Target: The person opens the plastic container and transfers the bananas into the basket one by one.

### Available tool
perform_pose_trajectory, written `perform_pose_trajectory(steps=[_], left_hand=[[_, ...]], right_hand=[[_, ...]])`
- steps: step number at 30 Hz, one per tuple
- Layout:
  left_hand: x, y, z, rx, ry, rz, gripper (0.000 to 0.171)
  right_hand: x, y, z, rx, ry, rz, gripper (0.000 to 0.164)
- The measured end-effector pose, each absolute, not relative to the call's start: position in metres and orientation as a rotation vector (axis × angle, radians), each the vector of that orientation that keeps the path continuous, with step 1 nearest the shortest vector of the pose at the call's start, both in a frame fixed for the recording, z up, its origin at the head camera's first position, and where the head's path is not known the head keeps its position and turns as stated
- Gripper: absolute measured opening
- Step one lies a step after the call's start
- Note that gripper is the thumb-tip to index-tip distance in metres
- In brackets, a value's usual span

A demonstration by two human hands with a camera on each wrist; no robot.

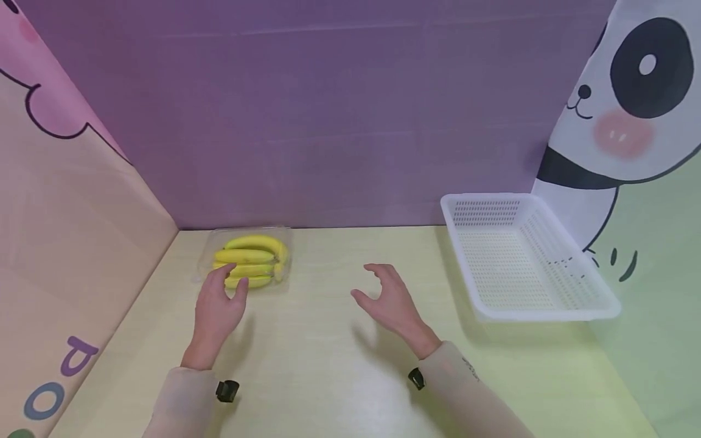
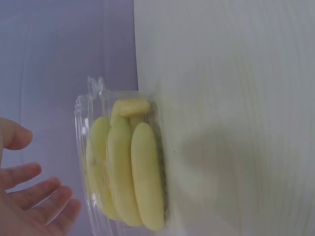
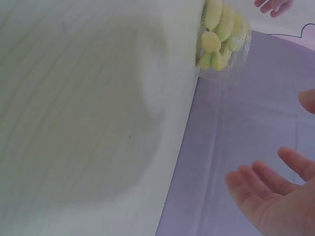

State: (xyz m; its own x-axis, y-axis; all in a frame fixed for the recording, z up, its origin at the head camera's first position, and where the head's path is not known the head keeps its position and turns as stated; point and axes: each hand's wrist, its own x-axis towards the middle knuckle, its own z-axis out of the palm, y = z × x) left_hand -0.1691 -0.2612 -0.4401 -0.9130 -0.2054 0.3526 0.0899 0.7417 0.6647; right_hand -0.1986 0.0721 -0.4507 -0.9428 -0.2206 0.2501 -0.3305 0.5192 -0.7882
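Note:
A bunch of yellow bananas (image 1: 249, 256) lies in a clear plastic box (image 1: 207, 255) at the back left of the table. In the head view my left hand (image 1: 217, 304) overlaps the box's near edge; the left wrist view shows its fingers apart from the bananas (image 2: 147, 177), with nothing held. My right hand (image 1: 391, 301) hovers over the middle of the table, thumb and fingers spread around air. Seen from the right wrist, the bananas (image 3: 219, 37) are well away from this hand (image 3: 280, 201).
A white perforated plastic basket (image 1: 482, 304) stands at the back right of the pale wooden table (image 1: 323, 377). Behind is a purple wall covering (image 1: 339, 121), with printed panels at left (image 1: 71, 213) and right (image 1: 652, 243).

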Motion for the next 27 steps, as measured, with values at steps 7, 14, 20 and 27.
perform_pose_trajectory(steps=[7,14,20,27], left_hand=[[-0.172,-0.275,-0.442,0.121,-2.523,-0.965,0.046],[-0.175,-0.287,-0.436,0.135,-2.502,-0.937,0.048],[-0.18,-0.296,-0.433,0.157,-2.493,-0.932,0.047],[-0.189,-0.313,-0.438,0.127,-2.52,-0.91,0.051]], right_hand=[[-0.199,0.066,-0.449,0.489,-2.645,1.42,0.058],[-0.201,0.057,-0.444,0.515,-2.661,1.416,0.059],[-0.204,0.05,-0.44,0.542,-2.673,1.403,0.059],[-0.207,0.043,-0.44,0.559,-2.641,1.401,0.058]])
